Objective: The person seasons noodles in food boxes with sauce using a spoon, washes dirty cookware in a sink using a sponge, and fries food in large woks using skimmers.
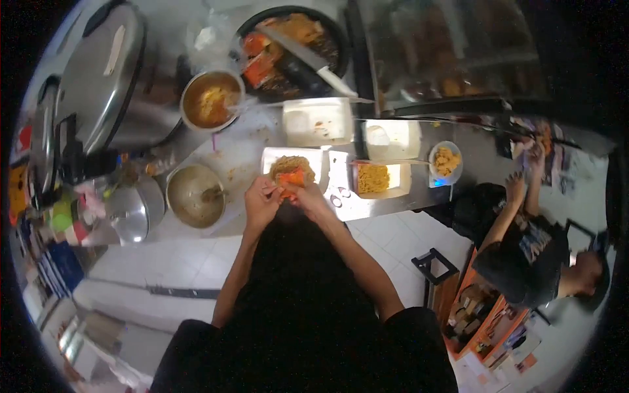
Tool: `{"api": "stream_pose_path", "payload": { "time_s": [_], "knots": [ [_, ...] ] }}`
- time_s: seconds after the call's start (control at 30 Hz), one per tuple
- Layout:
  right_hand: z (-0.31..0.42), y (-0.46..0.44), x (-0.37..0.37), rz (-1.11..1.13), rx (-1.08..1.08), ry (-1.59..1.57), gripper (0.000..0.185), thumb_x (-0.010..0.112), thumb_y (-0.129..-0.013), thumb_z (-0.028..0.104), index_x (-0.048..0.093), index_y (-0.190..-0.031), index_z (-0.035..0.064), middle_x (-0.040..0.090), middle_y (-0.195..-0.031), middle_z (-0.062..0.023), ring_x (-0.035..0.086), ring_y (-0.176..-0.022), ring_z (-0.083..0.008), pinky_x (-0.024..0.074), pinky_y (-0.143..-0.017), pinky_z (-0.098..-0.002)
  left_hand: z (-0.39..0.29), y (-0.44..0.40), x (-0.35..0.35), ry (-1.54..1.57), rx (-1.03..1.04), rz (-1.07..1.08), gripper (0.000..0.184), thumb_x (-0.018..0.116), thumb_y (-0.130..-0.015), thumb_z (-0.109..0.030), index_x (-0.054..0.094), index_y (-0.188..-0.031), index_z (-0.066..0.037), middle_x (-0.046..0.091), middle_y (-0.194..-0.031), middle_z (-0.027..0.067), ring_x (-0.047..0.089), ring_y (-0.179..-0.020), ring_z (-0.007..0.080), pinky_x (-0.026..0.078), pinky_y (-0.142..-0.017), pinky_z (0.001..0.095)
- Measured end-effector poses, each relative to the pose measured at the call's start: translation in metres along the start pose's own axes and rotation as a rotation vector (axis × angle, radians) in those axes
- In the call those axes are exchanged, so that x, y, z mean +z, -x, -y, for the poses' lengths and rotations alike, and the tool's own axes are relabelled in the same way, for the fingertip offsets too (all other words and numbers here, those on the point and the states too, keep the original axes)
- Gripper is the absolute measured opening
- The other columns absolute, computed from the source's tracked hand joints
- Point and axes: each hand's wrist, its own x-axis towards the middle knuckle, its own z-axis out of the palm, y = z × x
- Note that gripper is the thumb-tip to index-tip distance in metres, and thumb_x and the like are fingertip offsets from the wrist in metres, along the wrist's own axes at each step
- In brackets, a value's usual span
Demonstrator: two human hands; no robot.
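Between my two hands is a small orange-red packet (291, 178); its print is too blurred to read. My left hand (264, 196) pinches one side of it, with the fingers closed. My right hand (308, 198) grips the other side, also closed. Right behind the packet, a white takeaway box (317, 157) stands open with brown noodles (291, 164) in it. Farther right is a second box (399, 177) holding yellowish noodles (373, 178). Left of my hands lies a metal bowl (183, 196) with a ladle inside.
At the back, a knife (298, 52) lies across a black pan (334, 33) holding red-orange pieces. A metal pot (185, 105) contains orange sauce. Two more white boxes (298, 136) stand behind. Yellow food fills a bowl (434, 156). Another person (531, 255) works at the right.
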Motion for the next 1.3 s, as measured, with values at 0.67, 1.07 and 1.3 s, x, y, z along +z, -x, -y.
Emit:
{"api": "stream_pose_path", "payload": {
  "time_s": [0.67,1.07,1.3],
  "knots": [
    [0.007,0.035,-0.029,0.225,-0.239,-0.08,0.029,0.061,-0.085,0.008,0.059,-0.114,0.0064,0.064,-0.103,-0.0059,0.065,-0.086,-0.0168,0.0592,-0.066,-0.0302,0.018,-0.013,-0.019,0.056,-0.059,0.08,0.03,0.061,-0.084,-0.001,0.056,-0.11,0.011,0.065,-0.094,0.0131,0.063,-0.076,0.0152,0.052,-0.064,0.0239],
    [-0.008,-0.01,-0.029,0.251,-0.255,-0.158,0.032,0.07,-0.074,0.003,0.06,-0.105,0.0045,0.067,-0.085,-0.0118,0.065,-0.06,-0.0201,0.0546,-0.047,-0.0288,0.016,0.005,0.006,0.118,-0.061,0.027,0.019,0.057,-0.083,0.003,0.061,-0.101,0.009,0.065,-0.087,0.0091,0.061,-0.07,0.013,0.051,-0.062,0.0235],
    [0.002,0.003,-0.046,0.12,-0.423,0.372,0.016,0.07,-0.072,0.011,0.067,-0.085,0.0021,0.065,-0.063,-0.012,0.062,-0.047,-0.0173,0.0531,-0.042,-0.0293,0.01,0.027,0.011,0.083,-0.077,-0.062,0.013,0.058,-0.084,-0.001,0.067,-0.093,0.002,0.064,-0.081,0.0031,0.056,-0.064,0.0081,0.044,-0.058,0.0205]
  ]
}}
